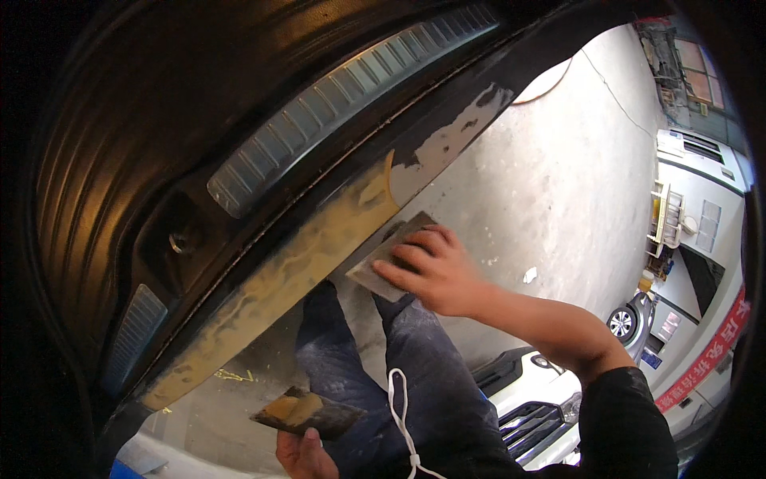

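Note:
My right hand (435, 271) is closed on a flat grey putty spreader (373, 270), fingers pressed along its face. The spreader is just beside the lower edge of a car's sill panel, near the end of a band of yellow-tan filler (279, 267); I cannot tell whether it touches. The filler is smeared unevenly along the panel, and a bare greyish patch (451, 144) lies beyond it. Low in the view, my left hand (305, 455) grips a dark flat putty board (335, 417) by its edge, thumb on top. A lump of yellow putty (294, 409) lies on that board.
Above the filler run a ribbed metal sill plate (319, 104) and dark interior trim (120, 176). My legs (431, 359) stand below on a concrete floor (558, 176). A white car (535, 407) is close at the lower right; shelving (664, 215) stands farther off.

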A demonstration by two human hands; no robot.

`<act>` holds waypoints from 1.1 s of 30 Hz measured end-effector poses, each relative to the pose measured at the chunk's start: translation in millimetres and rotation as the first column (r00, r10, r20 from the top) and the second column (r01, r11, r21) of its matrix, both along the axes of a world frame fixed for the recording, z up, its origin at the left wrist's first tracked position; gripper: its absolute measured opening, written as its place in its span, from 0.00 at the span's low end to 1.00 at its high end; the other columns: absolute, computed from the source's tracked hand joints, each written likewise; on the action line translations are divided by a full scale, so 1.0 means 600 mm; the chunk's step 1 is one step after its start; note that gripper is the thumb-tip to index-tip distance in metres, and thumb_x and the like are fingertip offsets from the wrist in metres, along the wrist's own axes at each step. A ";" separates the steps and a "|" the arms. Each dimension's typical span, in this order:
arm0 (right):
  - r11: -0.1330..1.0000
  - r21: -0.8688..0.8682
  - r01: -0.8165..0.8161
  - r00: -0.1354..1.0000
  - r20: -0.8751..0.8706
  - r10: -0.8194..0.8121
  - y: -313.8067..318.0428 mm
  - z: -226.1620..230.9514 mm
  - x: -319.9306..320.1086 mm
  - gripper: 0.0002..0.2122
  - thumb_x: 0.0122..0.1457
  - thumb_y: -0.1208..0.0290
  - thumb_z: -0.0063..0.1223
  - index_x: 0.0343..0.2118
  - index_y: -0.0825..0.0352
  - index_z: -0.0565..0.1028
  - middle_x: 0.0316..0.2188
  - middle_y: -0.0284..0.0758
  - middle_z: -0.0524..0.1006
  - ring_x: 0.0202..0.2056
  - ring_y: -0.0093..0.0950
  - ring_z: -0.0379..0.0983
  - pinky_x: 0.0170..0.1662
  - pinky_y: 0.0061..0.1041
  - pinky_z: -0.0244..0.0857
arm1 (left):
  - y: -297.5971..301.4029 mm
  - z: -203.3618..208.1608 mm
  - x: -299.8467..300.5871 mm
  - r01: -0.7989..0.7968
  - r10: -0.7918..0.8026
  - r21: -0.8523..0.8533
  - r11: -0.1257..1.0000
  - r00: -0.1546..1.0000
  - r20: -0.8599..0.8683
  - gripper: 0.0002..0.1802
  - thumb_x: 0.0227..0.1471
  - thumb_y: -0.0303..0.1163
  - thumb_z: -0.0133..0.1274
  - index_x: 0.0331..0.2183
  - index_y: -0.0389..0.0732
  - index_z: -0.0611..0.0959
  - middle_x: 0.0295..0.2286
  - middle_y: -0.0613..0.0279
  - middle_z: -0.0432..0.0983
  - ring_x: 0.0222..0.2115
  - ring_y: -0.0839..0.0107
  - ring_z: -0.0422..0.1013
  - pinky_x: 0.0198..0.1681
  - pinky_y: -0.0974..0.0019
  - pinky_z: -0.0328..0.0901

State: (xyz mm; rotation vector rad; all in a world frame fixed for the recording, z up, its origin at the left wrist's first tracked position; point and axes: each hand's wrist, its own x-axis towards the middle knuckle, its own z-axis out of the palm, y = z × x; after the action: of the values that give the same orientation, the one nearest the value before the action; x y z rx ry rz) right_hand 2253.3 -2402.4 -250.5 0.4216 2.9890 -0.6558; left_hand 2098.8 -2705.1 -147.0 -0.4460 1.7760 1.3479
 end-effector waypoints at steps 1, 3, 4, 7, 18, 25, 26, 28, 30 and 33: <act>0.999 0.032 0.016 0.999 -0.046 -0.015 0.018 0.006 0.004 0.32 0.43 0.76 0.58 0.57 0.53 0.72 0.43 0.34 0.71 0.47 0.38 0.66 0.54 0.42 0.58 | 0.005 0.000 0.003 -0.014 0.014 -0.018 1.000 1.000 0.002 0.33 0.49 0.26 0.60 0.57 0.30 0.69 0.50 0.50 0.72 0.53 0.58 0.68 0.60 0.51 0.60; 0.994 0.092 0.058 0.991 -0.124 -0.047 0.057 0.023 0.004 0.32 0.42 0.78 0.58 0.57 0.54 0.73 0.41 0.34 0.72 0.45 0.38 0.67 0.52 0.39 0.60 | -0.012 -0.010 0.005 0.002 -0.002 -0.049 0.999 1.000 0.005 0.32 0.49 0.24 0.59 0.56 0.30 0.70 0.50 0.50 0.73 0.53 0.58 0.68 0.60 0.51 0.60; 0.990 0.133 0.051 0.996 -0.083 -0.040 0.077 0.031 0.001 0.31 0.43 0.73 0.58 0.56 0.50 0.72 0.44 0.32 0.71 0.48 0.37 0.66 0.55 0.42 0.59 | -0.013 -0.013 0.009 0.011 -0.011 -0.056 0.998 1.000 0.016 0.31 0.49 0.24 0.59 0.55 0.30 0.71 0.50 0.50 0.73 0.53 0.58 0.68 0.60 0.52 0.60; 0.975 0.220 -0.021 0.995 -0.087 0.041 0.123 0.040 -0.028 0.33 0.42 0.74 0.60 0.56 0.46 0.72 0.44 0.33 0.70 0.48 0.37 0.65 0.55 0.43 0.59 | 0.002 -0.007 0.019 0.027 -0.024 -0.059 0.998 0.998 0.050 0.29 0.48 0.22 0.58 0.53 0.31 0.72 0.49 0.51 0.74 0.52 0.58 0.68 0.60 0.52 0.60; 0.974 0.182 -0.136 0.988 -0.048 0.147 0.121 0.007 -0.093 0.34 0.41 0.71 0.60 0.57 0.45 0.70 0.46 0.32 0.68 0.53 0.39 0.61 0.57 0.52 0.55 | 0.035 -0.007 0.020 0.029 -0.030 -0.082 0.996 1.000 -0.006 0.31 0.49 0.24 0.57 0.55 0.31 0.71 0.50 0.50 0.72 0.53 0.58 0.67 0.61 0.52 0.59; 0.990 0.061 -0.126 0.991 -0.025 0.128 0.053 0.002 -0.084 0.32 0.42 0.68 0.59 0.57 0.46 0.71 0.44 0.31 0.68 0.52 0.39 0.61 0.56 0.55 0.54 | 0.014 -0.007 0.013 0.072 -0.069 -0.090 0.993 0.997 0.032 0.33 0.49 0.25 0.58 0.57 0.31 0.68 0.52 0.50 0.70 0.55 0.57 0.65 0.61 0.50 0.59; 0.989 0.056 -0.137 0.990 -0.018 0.139 0.045 -0.002 -0.069 0.32 0.43 0.68 0.58 0.57 0.46 0.70 0.44 0.32 0.68 0.52 0.39 0.61 0.56 0.56 0.54 | 0.022 -0.005 0.011 0.057 -0.055 -0.083 0.995 0.998 0.032 0.33 0.49 0.25 0.58 0.57 0.31 0.69 0.52 0.50 0.70 0.55 0.57 0.65 0.61 0.50 0.59; 0.984 0.070 -0.163 0.986 -0.020 0.165 0.031 -0.012 -0.043 0.34 0.44 0.68 0.57 0.59 0.46 0.68 0.46 0.33 0.68 0.52 0.38 0.61 0.57 0.57 0.53 | 0.039 0.005 0.010 0.028 -0.026 -0.073 0.997 0.999 0.032 0.33 0.49 0.27 0.59 0.56 0.30 0.69 0.52 0.50 0.71 0.54 0.57 0.66 0.61 0.50 0.59; 0.982 0.111 -0.155 0.987 -0.032 0.159 0.019 -0.021 -0.027 0.33 0.44 0.67 0.57 0.59 0.47 0.69 0.46 0.33 0.69 0.51 0.38 0.63 0.57 0.54 0.54 | 0.027 -0.004 0.007 0.043 -0.042 -0.097 0.994 0.999 0.015 0.33 0.49 0.27 0.59 0.56 0.30 0.70 0.51 0.50 0.71 0.54 0.57 0.67 0.61 0.49 0.59; 0.991 0.065 -0.116 0.993 0.028 0.114 0.027 -0.007 -0.008 0.31 0.45 0.68 0.57 0.58 0.51 0.70 0.45 0.33 0.70 0.49 0.37 0.65 0.56 0.50 0.56 | 0.032 -0.006 0.009 0.063 -0.063 -0.038 0.997 0.998 0.004 0.32 0.49 0.28 0.59 0.55 0.31 0.71 0.51 0.50 0.72 0.53 0.58 0.67 0.61 0.50 0.59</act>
State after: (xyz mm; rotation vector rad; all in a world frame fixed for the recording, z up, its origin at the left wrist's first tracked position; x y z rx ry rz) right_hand 2248.6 -2386.0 -254.8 0.2557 2.9913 -0.5384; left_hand 2104.0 -2685.9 -150.5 -0.4083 1.8011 1.2712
